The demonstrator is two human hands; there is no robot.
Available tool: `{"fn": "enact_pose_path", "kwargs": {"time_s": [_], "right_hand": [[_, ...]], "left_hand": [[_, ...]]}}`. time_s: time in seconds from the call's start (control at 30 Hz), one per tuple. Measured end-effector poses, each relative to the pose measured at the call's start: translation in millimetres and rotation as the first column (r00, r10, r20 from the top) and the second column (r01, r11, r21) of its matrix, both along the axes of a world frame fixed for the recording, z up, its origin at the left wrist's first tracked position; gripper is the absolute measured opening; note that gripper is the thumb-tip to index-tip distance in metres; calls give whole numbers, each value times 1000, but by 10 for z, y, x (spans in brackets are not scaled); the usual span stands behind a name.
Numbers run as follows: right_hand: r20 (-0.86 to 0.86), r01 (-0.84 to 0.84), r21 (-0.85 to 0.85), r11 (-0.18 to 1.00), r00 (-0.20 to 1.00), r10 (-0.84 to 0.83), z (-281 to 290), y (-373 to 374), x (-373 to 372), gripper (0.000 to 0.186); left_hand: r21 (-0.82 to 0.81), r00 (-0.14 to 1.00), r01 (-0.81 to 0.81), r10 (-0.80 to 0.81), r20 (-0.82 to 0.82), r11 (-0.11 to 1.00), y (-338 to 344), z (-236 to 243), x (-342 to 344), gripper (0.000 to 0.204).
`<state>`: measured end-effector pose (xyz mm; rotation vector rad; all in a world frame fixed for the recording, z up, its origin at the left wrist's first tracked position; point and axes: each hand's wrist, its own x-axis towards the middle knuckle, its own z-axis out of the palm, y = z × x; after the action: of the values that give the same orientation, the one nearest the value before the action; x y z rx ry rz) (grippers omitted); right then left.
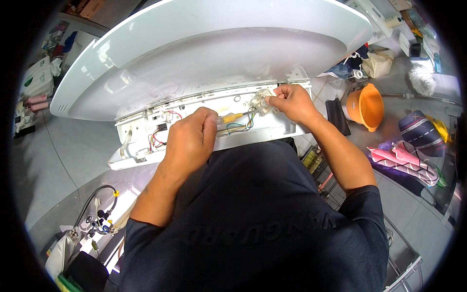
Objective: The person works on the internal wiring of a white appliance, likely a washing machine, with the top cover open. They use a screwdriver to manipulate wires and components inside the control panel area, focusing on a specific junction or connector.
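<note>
My left hand (192,141) is closed round a screwdriver (231,118) with a yellow and clear handle. The shaft points right, its tip at a clear, lumpy plastic piece (262,102). That piece is pinched between thumb and fingers of my right hand (293,103); what exactly it is cannot be made out. Both hands are over a long white appliance panel (194,114), opened up so its inside shows. Coloured wires (238,127) run in it below the screwdriver, and red wires (154,141) lie left of my left hand. Behind rises a large white curved cover (209,53).
To the right stands an orange bucket (366,108), with pink cloth (404,160) and a dark striped roll (422,134) beyond it. At lower left lie a black hose (92,194) and small fittings. A wire rack (328,177) is close beside my right side.
</note>
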<state>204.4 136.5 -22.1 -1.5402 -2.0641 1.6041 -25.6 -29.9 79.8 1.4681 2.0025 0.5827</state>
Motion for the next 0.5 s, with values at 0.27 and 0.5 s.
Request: {"fn": "enact_pose_path", "kwargs": {"time_s": [0.27, 0.5], "right_hand": [[-8, 19, -6, 1000, 1000, -19, -138, 36, 41, 36], [-44, 46, -68, 997, 998, -49, -187, 54, 45, 33]], "left_hand": [[346, 964, 251, -266, -6, 904, -33, -125, -36, 19], [371, 922, 385, -369, -117, 845, -20, -105, -98, 29]]}}
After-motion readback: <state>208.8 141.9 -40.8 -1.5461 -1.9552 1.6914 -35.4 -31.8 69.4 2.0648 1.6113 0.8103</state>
